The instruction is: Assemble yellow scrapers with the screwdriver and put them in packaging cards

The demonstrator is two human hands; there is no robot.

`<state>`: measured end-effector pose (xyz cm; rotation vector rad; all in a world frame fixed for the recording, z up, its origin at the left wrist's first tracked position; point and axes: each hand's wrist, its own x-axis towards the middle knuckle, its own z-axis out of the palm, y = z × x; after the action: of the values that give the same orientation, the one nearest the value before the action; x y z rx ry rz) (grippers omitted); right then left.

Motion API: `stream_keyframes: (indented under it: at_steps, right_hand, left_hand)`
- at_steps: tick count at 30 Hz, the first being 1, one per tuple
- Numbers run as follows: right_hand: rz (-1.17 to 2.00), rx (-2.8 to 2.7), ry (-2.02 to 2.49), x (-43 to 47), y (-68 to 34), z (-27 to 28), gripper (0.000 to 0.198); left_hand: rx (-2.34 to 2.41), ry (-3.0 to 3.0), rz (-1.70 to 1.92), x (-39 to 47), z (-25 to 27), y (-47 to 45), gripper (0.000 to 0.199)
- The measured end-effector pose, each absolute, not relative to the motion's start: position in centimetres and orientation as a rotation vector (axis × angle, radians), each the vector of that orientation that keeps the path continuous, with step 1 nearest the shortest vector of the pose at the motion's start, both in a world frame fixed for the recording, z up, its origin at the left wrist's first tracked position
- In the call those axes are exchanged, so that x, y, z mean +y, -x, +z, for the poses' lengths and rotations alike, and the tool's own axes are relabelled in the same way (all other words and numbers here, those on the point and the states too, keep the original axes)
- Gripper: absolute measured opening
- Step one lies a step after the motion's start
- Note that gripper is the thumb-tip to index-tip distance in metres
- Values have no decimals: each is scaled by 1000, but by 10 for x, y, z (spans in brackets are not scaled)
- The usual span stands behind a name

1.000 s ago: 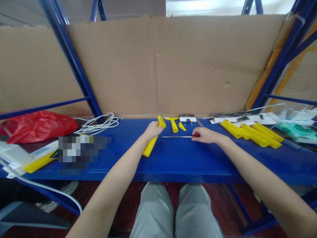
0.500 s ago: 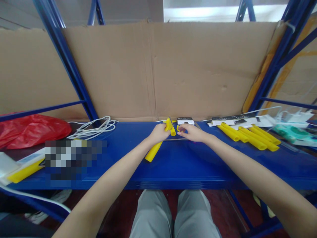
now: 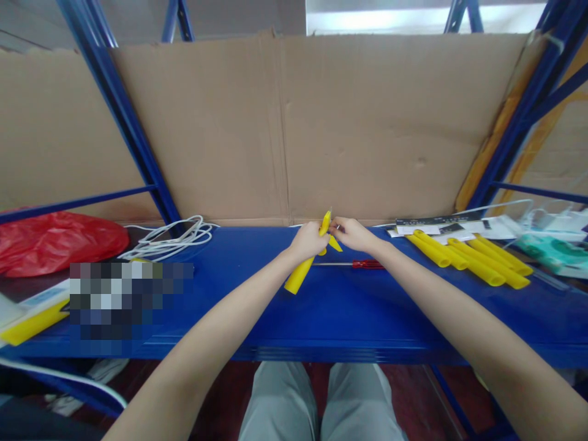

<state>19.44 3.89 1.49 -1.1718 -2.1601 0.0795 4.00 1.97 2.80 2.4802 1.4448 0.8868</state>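
Note:
My left hand (image 3: pixel 307 241) is closed around a yellow scraper-like tool with a thick tubular handle (image 3: pixel 299 277). The handle slants down to the left below my fist, and the narrow yellow head (image 3: pixel 326 222) points up above it. A flat yellow piece (image 3: pixel 335 244) juts out to the right of the tool. My right hand (image 3: pixel 351 233) is at the head, its fingertips bent together against it. What lies between those fingertips is too small to make out. Below the right hand lies a screwdriver (image 3: pixel 365 264) with a red handle, its shaft pointing left.
Several yellow tubular handles (image 3: pixel 478 260) lie at the right beside black and white packaging (image 3: pixel 441 224). To the left are a coiled white cable (image 3: pixel 184 240), a red plastic bag (image 3: pixel 59 242) and another yellow handle (image 3: pixel 34 321). Cardboard (image 3: pixel 285 122) stands behind the blue bench (image 3: pixel 285 324).
My left hand and the tool have shifted slightly right, with the head turned more upright. My right fingers have closed in on the head. More of the screwdriver shows.

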Motion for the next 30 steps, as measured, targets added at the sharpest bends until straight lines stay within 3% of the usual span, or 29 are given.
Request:
stream_keyframes:
  at_steps: [12,21,30]
  right_hand:
    - [443,-2038,1135,40,-210,3,10]
    - [58,-2199,1855,51,-258,7,18]
    - [-185,-2387,1961,62,-254,-5,21]
  left_hand:
    - [1581,-2435,899,24,16,-32,22]
    - [1754,-2322,885,30,15,-8,24]
    - [1737,-2367,855,28,15,-9,23]
